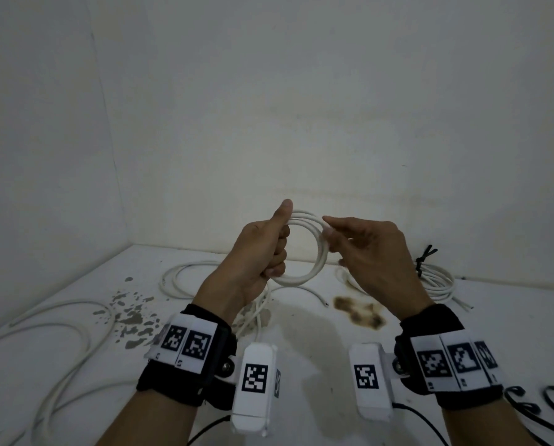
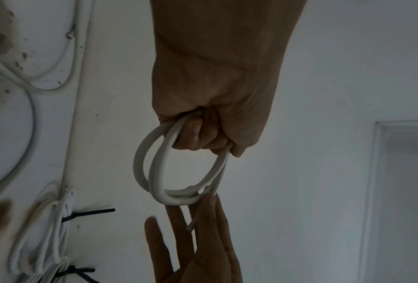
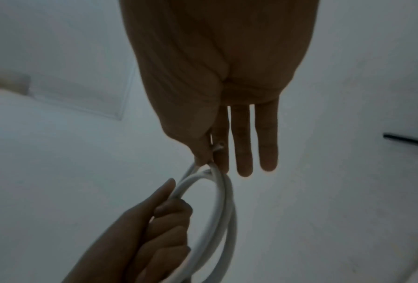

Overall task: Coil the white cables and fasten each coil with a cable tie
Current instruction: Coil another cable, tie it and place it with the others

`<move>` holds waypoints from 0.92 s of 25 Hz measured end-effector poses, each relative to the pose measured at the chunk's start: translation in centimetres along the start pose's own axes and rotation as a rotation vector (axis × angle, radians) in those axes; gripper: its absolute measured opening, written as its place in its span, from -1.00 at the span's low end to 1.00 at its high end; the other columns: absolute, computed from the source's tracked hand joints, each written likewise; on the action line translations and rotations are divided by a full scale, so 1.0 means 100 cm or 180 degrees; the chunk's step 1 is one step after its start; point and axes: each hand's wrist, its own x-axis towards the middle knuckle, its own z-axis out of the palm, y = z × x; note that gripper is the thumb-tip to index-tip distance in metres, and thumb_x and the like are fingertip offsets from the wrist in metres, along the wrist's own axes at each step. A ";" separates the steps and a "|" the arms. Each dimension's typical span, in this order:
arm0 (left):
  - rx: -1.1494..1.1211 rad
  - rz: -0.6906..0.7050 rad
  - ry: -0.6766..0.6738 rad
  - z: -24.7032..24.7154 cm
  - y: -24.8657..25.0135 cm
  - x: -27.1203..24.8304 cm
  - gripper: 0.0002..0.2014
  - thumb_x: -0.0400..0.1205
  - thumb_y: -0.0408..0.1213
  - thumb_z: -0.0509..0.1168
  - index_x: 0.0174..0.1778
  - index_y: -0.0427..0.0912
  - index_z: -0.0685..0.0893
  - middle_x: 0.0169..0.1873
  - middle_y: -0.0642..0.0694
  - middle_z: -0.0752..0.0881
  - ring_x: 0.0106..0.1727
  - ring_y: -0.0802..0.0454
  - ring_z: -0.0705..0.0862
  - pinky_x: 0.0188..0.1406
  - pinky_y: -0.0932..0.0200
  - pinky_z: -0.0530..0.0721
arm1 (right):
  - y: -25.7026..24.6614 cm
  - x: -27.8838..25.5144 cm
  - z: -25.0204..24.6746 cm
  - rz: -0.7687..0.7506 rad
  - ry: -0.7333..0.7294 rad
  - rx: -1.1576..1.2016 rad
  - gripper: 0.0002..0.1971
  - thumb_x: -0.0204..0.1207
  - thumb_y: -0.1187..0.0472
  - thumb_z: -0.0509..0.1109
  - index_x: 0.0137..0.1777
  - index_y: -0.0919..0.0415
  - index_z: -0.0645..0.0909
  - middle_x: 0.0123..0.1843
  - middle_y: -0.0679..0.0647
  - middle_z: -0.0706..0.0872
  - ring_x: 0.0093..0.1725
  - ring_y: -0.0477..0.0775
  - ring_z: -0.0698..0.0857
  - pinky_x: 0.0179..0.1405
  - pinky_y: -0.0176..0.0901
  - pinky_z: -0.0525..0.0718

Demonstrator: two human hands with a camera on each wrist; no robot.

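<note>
A white cable, wound into a small coil (image 1: 301, 280) of a few loops, is held up above the table. My left hand (image 1: 277, 239) grips the coil's left side in a fist with the thumb pointing up; the fist also shows in the left wrist view (image 2: 215, 114). My right hand (image 1: 328, 228) pinches the cable between thumb and forefinger at the coil's upper right. Its other fingers (image 3: 244, 143) are stretched out straight. The cable's cut end (image 3: 218, 147) pokes out just behind the pinch. The coil (image 3: 223, 201) has no tie on it.
Tied white coils (image 1: 438, 283) with black cable ties (image 1: 425, 254) lie at the back right by the wall. Loose white cables (image 1: 76, 333) sprawl over the left of the white table (image 1: 301, 333). More black ties (image 1: 543, 410) lie at the near right. A brown stain (image 1: 359, 312) marks the middle.
</note>
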 end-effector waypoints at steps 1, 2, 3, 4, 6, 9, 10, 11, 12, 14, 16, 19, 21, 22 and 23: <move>0.0066 -0.0029 0.0026 0.000 0.000 0.000 -0.49 0.66 0.18 0.28 -0.48 -0.02 0.32 -0.58 0.04 0.15 -0.60 0.11 0.08 -0.63 0.23 0.12 | 0.002 0.001 -0.002 -0.0126 0.0128 -0.0241 -0.84 0.58 0.18 0.52 0.12 0.02 0.84 -0.20 -0.12 0.86 -0.21 -0.09 0.83 -0.09 0.06 0.82; 0.0113 -0.0061 0.0028 0.000 0.000 0.000 -0.50 0.64 0.20 0.28 -0.46 -0.03 0.33 -0.59 0.05 0.15 -0.60 0.11 0.09 -0.63 0.24 0.12 | 0.004 0.003 -0.004 -0.0186 0.0233 -0.0411 -0.87 0.58 0.16 0.52 0.06 -0.04 0.84 -0.22 -0.17 0.85 -0.23 -0.09 0.82 -0.10 0.08 0.81; 0.0126 -0.0089 0.0009 -0.001 0.000 -0.001 -0.49 0.64 0.22 0.27 -0.45 -0.05 0.35 -0.59 0.06 0.16 -0.60 0.11 0.08 -0.63 0.24 0.12 | 0.005 0.005 -0.006 -0.0203 0.0301 -0.0506 -0.89 0.57 0.13 0.52 0.01 -0.09 0.84 -0.25 -0.20 0.84 -0.25 -0.08 0.82 -0.11 0.11 0.80; 0.0140 -0.0117 -0.0033 -0.002 0.000 -0.001 -0.49 0.65 0.23 0.26 -0.45 -0.06 0.36 -0.59 0.06 0.15 -0.59 0.10 0.08 -0.62 0.23 0.11 | 0.007 0.006 -0.006 -0.0186 0.0332 -0.0510 -0.91 0.57 0.09 0.52 -0.02 -0.13 0.83 -0.26 -0.20 0.83 -0.25 -0.06 0.82 -0.10 0.14 0.79; 0.0214 -0.0167 -0.0164 -0.002 -0.001 -0.001 -0.49 0.67 0.21 0.23 -0.46 -0.06 0.37 -0.58 0.06 0.14 -0.59 0.10 0.07 -0.61 0.23 0.10 | 0.009 0.005 -0.005 -0.0149 0.0414 -0.0491 -0.92 0.56 0.03 0.49 -0.03 -0.14 0.81 -0.25 -0.18 0.83 -0.25 -0.04 0.82 -0.08 0.16 0.78; 0.0188 -0.0338 -0.0383 0.000 -0.003 0.001 -0.52 0.74 0.09 0.17 -0.45 -0.07 0.37 -0.57 0.06 0.15 -0.61 0.12 0.07 -0.64 0.26 0.11 | 0.011 0.004 -0.004 -0.0146 0.0697 -0.0525 -0.91 0.58 0.04 0.45 -0.01 -0.15 0.79 -0.22 -0.16 0.83 -0.24 -0.04 0.82 -0.08 0.17 0.78; 0.0159 -0.0394 -0.0430 0.000 -0.004 0.001 -0.54 0.76 0.04 0.15 -0.44 -0.07 0.38 -0.57 0.06 0.17 -0.62 0.13 0.08 -0.64 0.26 0.12 | 0.010 0.004 -0.004 -0.0163 0.0785 -0.0510 -0.91 0.60 0.06 0.45 -0.01 -0.15 0.78 -0.21 -0.14 0.83 -0.24 -0.02 0.82 -0.09 0.18 0.78; 0.0154 -0.0424 -0.0468 -0.002 -0.004 0.002 -0.55 0.77 0.01 0.14 -0.43 -0.08 0.39 -0.57 0.06 0.18 -0.62 0.14 0.08 -0.64 0.27 0.13 | 0.009 0.004 -0.004 -0.0195 0.0857 -0.0494 -0.91 0.61 0.07 0.44 -0.01 -0.16 0.76 -0.21 -0.13 0.83 -0.24 0.00 0.81 -0.10 0.19 0.78; 0.0138 -0.0428 -0.0512 -0.003 -0.003 0.002 -0.56 0.77 0.00 0.13 -0.43 -0.08 0.38 -0.57 0.06 0.18 -0.62 0.14 0.08 -0.65 0.27 0.14 | 0.008 0.004 -0.005 -0.0208 0.0868 -0.0489 -0.91 0.63 0.08 0.42 -0.01 -0.15 0.73 -0.22 -0.11 0.83 -0.25 0.00 0.81 -0.10 0.18 0.77; 0.0023 -0.0404 -0.0609 -0.005 -0.003 0.001 -0.53 0.76 0.05 0.14 -0.46 -0.06 0.34 -0.59 0.05 0.15 -0.63 0.13 0.06 -0.65 0.27 0.12 | 0.004 0.003 -0.004 -0.0106 0.0584 -0.0483 -0.92 0.68 0.11 0.38 -0.01 -0.10 0.67 -0.27 -0.02 0.82 -0.38 -0.04 0.71 -0.19 0.03 0.73; -0.0078 -0.0400 -0.0683 -0.006 -0.001 -0.003 -0.49 0.68 0.16 0.20 -0.48 -0.04 0.27 -0.61 0.05 0.12 -0.62 0.12 0.03 -0.65 0.25 0.08 | -0.002 -0.001 0.000 0.0129 0.0102 -0.0401 -0.92 0.71 0.12 0.33 0.00 -0.03 0.63 -0.28 0.12 0.80 -0.53 -0.06 0.50 -0.37 -0.13 0.57; -0.0244 -0.0364 -0.0662 -0.006 0.002 -0.006 -0.47 0.62 0.21 0.26 -0.48 -0.02 0.21 -0.62 0.06 0.09 -0.62 0.11 0.01 -0.65 0.24 0.05 | -0.002 -0.001 0.006 0.0611 -0.0233 0.0211 -0.89 0.68 0.21 0.37 -0.03 0.10 0.72 -0.22 0.12 0.79 -0.34 -0.12 0.63 -0.24 -0.25 0.60; -0.0316 -0.0259 -0.0505 -0.006 0.001 -0.003 -0.47 0.67 0.14 0.24 -0.51 -0.01 0.22 -0.62 0.06 0.09 -0.63 0.12 0.01 -0.63 0.22 0.03 | -0.003 0.001 0.006 0.1076 -0.0428 0.0785 -0.87 0.63 0.32 0.38 -0.02 0.21 0.79 -0.18 0.15 0.76 -0.17 0.06 0.67 -0.16 -0.14 0.72; -0.0309 -0.0219 -0.0440 -0.006 0.001 -0.002 -0.46 0.69 0.13 0.23 -0.53 -0.01 0.23 -0.62 0.06 0.09 -0.62 0.12 0.01 -0.62 0.21 0.02 | -0.003 0.001 0.006 0.1203 -0.0509 0.1037 -0.86 0.63 0.38 0.38 0.00 0.28 0.79 -0.20 0.19 0.73 -0.19 0.15 0.64 -0.20 -0.13 0.76; -0.0304 -0.0193 -0.0399 -0.006 0.000 -0.001 -0.45 0.69 0.13 0.22 -0.55 0.00 0.23 -0.62 0.05 0.09 -0.62 0.12 0.01 -0.61 0.20 0.00 | -0.004 0.002 0.005 0.1255 -0.0542 0.1226 -0.86 0.62 0.42 0.38 0.01 0.34 0.79 -0.23 0.22 0.74 -0.22 0.18 0.65 -0.24 -0.14 0.77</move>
